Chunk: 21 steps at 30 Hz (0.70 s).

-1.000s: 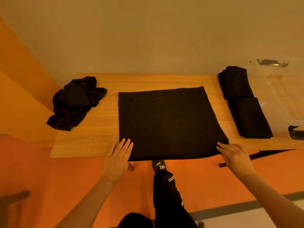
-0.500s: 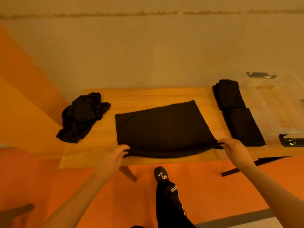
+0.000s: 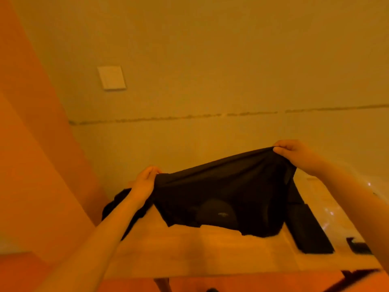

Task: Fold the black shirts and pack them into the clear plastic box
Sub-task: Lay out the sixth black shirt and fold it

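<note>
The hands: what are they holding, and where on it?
Left hand and right hand each pinch a corner of the black shirt, lifting that edge.

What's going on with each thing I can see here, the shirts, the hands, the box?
Black shirt: lifted by its near edge, far part on the wooden table.
Left hand: pinches the shirt's left corner.
Right hand: pinches the right corner, higher.
Folded black shirts: lying flat at the right.
Crumpled black shirt: unfolded heap at the left, partly hidden by the arm.
Clear plastic box: far right, contents hard to tell.
</note>
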Available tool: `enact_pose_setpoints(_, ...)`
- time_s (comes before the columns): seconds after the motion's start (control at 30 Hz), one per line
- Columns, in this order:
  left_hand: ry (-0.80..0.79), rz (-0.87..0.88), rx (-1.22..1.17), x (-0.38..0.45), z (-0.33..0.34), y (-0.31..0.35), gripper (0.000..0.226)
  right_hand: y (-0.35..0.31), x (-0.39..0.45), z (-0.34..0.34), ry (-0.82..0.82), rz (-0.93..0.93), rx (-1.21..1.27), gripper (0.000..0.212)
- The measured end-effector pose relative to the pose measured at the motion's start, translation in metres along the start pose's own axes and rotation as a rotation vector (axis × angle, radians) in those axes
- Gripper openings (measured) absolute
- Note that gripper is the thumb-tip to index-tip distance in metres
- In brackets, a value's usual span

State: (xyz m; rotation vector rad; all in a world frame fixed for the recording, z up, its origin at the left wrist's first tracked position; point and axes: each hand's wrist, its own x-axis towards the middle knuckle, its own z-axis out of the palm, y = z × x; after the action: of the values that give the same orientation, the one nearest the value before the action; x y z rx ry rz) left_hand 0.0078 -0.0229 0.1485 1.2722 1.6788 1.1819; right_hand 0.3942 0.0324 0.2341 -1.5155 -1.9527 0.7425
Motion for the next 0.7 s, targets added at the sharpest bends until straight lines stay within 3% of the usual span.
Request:
enact_pose_setpoints(0.1,-0.123,0.123,0.051,-0.005,-0.008,0.022,0.020,-0.017,0.012,-0.023,0.008,-0.002,0.019,0.024)
enact_pose_setpoints(0.2,-0.328,0.204,0.257,-0.003,-0.020,0.041,0.034,-0.021,0.018,-0.045,0.007,0.008,0.031,0.025)
enact_pose_setpoints(0.33,-0.242,0.271,0.173,0.000,-0.026,0.072,0.015,-0.021,0.025,-0.060,0.011,-0.003,0.027,0.024)
enact_pose_setpoints(0.53,-0.163,0.256,0.279,0.022,-0.041,0.091,0.025,-0.021,0.032,-0.074,0.050,-0.042,-0.036,0.024)
enact_pose_setpoints(0.7,-0.046,0.383,0.437,0.040,-0.052,0.110,0.022,-0.027,0.045,-0.083,0.049,-0.077,-0.257,0.020)
